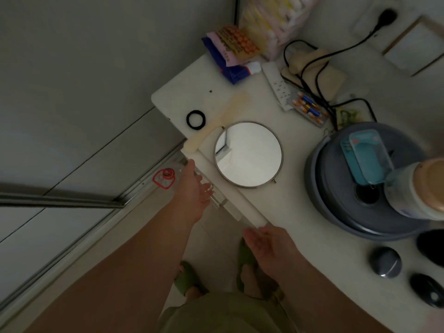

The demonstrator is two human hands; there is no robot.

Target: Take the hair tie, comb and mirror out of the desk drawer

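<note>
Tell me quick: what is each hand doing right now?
Left hand: open, empty, at the desk drawer front.
Right hand: open, empty, by the desk edge.

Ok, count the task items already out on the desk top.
3. The hair tie lies near the desk's far-left corner, the comb beside it, overhanging the edge, and the mirror lies flat, nearer the hands.

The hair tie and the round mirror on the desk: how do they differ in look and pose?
The hair tie is a small black ring, open in the middle; the mirror is a far larger solid disc with a metal rim and a bright reflecting face. The hair tie lies near the desk's far left corner; the mirror lies nearer its front edge. The cream comb lies between them. Both are round and lie flat on the desk, untouched by either hand.
</note>
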